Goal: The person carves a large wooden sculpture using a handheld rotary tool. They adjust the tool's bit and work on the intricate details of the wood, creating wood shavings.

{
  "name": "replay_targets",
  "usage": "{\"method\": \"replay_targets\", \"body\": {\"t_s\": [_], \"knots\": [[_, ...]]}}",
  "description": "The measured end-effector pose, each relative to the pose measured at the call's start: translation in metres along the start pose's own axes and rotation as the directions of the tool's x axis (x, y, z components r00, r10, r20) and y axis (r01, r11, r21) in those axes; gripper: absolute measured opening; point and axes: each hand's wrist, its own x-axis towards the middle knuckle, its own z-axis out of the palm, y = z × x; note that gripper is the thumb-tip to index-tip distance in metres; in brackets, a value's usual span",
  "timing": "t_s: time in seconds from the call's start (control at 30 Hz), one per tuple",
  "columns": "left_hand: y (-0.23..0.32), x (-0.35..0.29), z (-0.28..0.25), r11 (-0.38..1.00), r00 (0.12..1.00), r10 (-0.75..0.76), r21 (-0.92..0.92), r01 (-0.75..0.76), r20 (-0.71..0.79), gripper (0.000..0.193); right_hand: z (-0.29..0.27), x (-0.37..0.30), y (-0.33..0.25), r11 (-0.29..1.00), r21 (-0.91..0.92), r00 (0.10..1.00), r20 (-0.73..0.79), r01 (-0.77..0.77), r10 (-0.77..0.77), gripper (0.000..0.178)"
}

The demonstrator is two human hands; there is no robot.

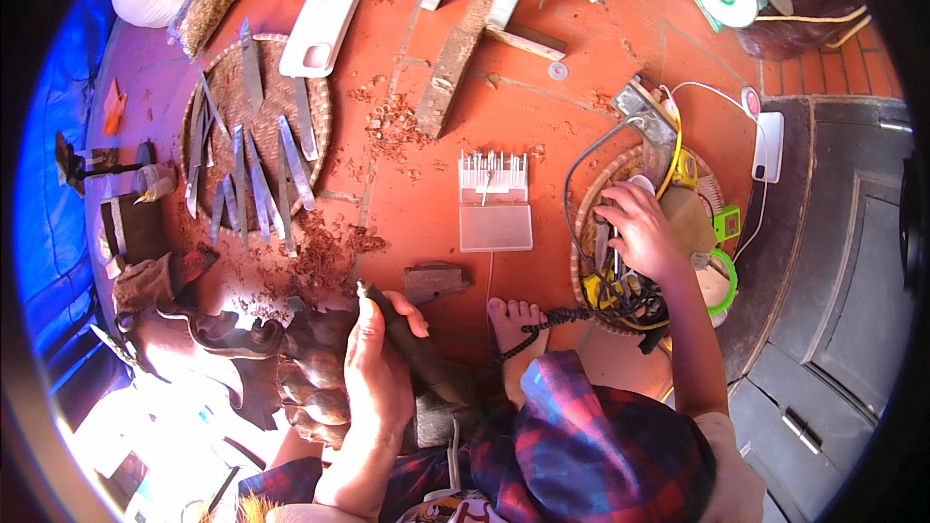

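While left hand (376, 365) closes round dark cylindrical object (415, 347), half-curled right hand (639, 230), grasp unclear, could snag tangled black cables (639, 308).

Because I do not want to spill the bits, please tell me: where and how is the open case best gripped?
Probably by the left and right edges of the case at its near half, coming from the near side. Bits crowd the far half and poke past its edge, while the near half looks flat and free of them.
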Motion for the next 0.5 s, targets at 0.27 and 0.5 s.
{"method": "replay_targets", "body": {"t_s": [0.27, 0.5], "knots": [[0.001, -0.001, 0.001, 1.0, 1.0, -0.016, -0.027, 0.016, -0.014, 0.034, 0.0, -0.005, -0.035, 0.991, 0.123, 0.986, -0.153, -0.047, 0.066, 0.012], [0.0, 0.001, 0.0, 1.0, 1.0, -0.007, -0.014, 0.007, 0.015, 0.031, 0.014, 0.001, -0.074, 0.976, 0.208, 0.993, -0.11, 0.067, -0.045, 0.023]]}}
